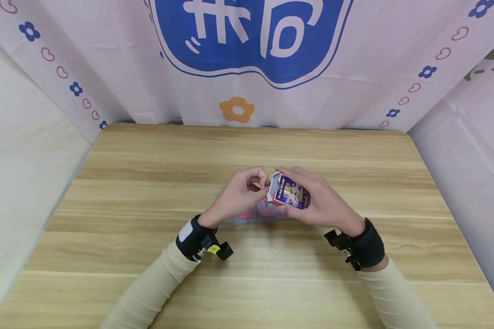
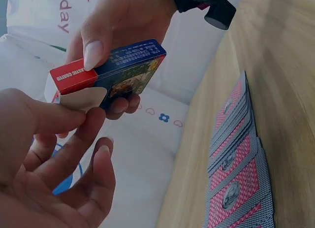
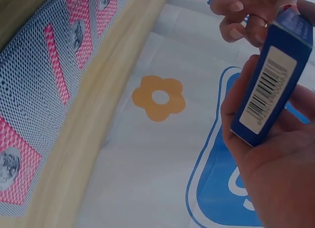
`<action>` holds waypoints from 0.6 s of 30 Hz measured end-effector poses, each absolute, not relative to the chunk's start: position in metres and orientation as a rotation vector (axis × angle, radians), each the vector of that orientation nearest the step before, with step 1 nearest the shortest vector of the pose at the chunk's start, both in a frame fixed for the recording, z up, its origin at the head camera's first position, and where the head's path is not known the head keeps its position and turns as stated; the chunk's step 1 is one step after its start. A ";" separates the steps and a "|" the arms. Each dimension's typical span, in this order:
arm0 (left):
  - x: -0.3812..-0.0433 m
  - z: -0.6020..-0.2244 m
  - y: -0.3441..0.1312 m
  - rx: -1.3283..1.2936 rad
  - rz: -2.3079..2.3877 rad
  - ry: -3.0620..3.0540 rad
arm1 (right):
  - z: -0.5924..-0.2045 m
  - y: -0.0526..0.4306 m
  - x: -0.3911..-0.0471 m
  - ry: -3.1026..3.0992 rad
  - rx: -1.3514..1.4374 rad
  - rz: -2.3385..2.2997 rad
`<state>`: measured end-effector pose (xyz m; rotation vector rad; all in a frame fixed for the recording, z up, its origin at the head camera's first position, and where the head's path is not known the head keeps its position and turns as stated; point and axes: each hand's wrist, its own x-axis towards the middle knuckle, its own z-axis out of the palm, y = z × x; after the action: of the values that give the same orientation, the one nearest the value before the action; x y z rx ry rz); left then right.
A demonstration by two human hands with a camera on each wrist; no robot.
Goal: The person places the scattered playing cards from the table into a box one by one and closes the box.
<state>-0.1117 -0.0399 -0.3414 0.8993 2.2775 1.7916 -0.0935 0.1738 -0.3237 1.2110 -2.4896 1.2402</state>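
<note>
My right hand (image 1: 327, 203) holds a small blue and red playing-card box (image 1: 294, 192) above the table, thumb on one side and fingers on the other. The box's end faces my left hand (image 1: 240, 196). In the left wrist view, my left thumb and index finger pinch the white flap (image 2: 82, 98) at that end, while the other fingers are loosely bent. Below both hands, playing cards (image 1: 257, 214) lie spread in an overlapping row, pink and grey patterned backs up. A barcode label (image 3: 268, 90) shows on the box's side in the right wrist view.
The wooden table (image 1: 148, 155) reaches back to a white printed cloth (image 1: 119, 82) with a blue emblem and an orange flower. White sheets hang at the left and right sides. Both wrists wear black camera straps (image 1: 368, 244).
</note>
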 end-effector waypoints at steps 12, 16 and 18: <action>-0.111 -0.339 -0.042 0.907 1.825 2.171 | -0.343 0.189 -0.106 -2.545 1.059 1.165; -0.103 -0.322 -0.043 0.953 1.804 2.159 | -0.347 0.193 -0.107 -2.553 1.060 1.161; -0.102 -0.319 -0.044 0.972 1.787 2.166 | -0.347 0.194 -0.107 -2.559 1.067 1.160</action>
<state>-0.1021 -0.0439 -0.3188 0.9717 2.1661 1.7870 -0.1068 0.1937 -0.3467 1.0667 -2.5587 1.1604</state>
